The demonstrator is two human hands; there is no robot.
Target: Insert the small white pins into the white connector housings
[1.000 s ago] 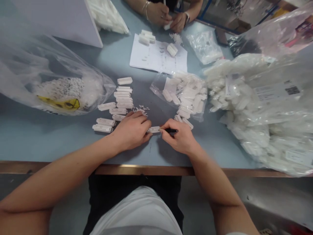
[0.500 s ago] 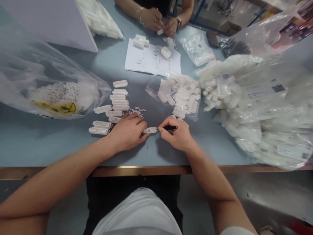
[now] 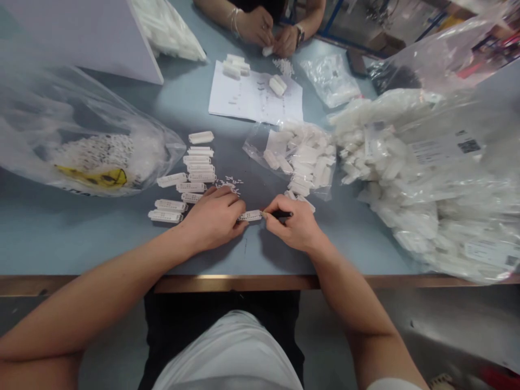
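Observation:
My left hand [image 3: 217, 218] is closed on the left end of a white plastic connector housing [image 3: 251, 215] with rows of small holes, low over the blue table. My right hand [image 3: 293, 223] pinches a slim tool with a black handle [image 3: 283, 214], held against the housing's right end. The tool's tip is too small to make out. Just beyond my left fingers lies a scatter of tiny white pins [image 3: 231, 183]. Several similar white housings [image 3: 190, 187] are laid out to the left, a few partly covered by my left hand.
An opened clear bag of white housings [image 3: 311, 157] lies ahead of my right hand. Large filled plastic bags [image 3: 430, 162] crowd the right side, and another bag [image 3: 93, 157] the left. Across the table, a co-worker's hands [image 3: 270, 35] hold a small white piece beyond a paper sheet [image 3: 244, 103].
The camera view has shifted very slightly. Both my hands keep their hold on the housing and the tool, with little visible movement.

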